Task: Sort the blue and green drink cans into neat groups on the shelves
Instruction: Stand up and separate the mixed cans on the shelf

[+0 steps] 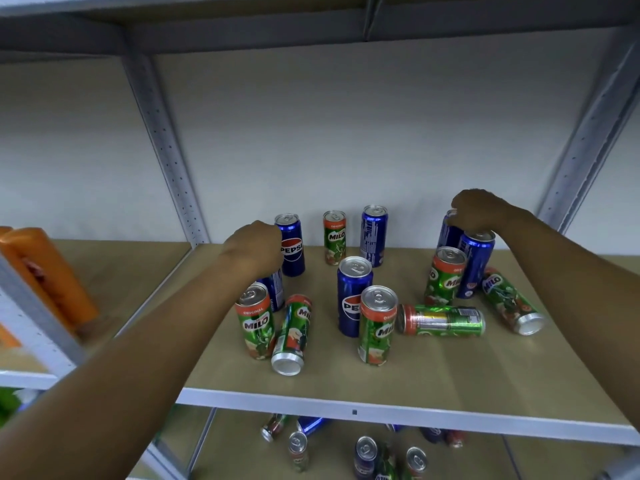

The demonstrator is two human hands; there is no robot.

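Note:
Blue Pepsi cans and green Milo cans stand and lie mixed on the tan shelf [433, 372]. My left hand [254, 249] curls over the top of a blue can [275, 289] that it mostly hides, beside an upright Pepsi can [291, 245]. My right hand [479, 209] grips the top of a blue can [448, 233] at the back right, touching a second blue can [475, 265]. A Pepsi can [352, 296] and a Milo can [376, 325] stand in the middle. Three Milo cans lie on their sides [292, 334] [441, 320] [512, 301].
Grey perforated uprights [166, 150] [585, 140] flank the bay, with an upper shelf overhead. Orange bottles [48, 275] stand in the left bay. More cans [365, 457] lie scattered on the lower shelf. The white front rail [381, 408] edges the shelf.

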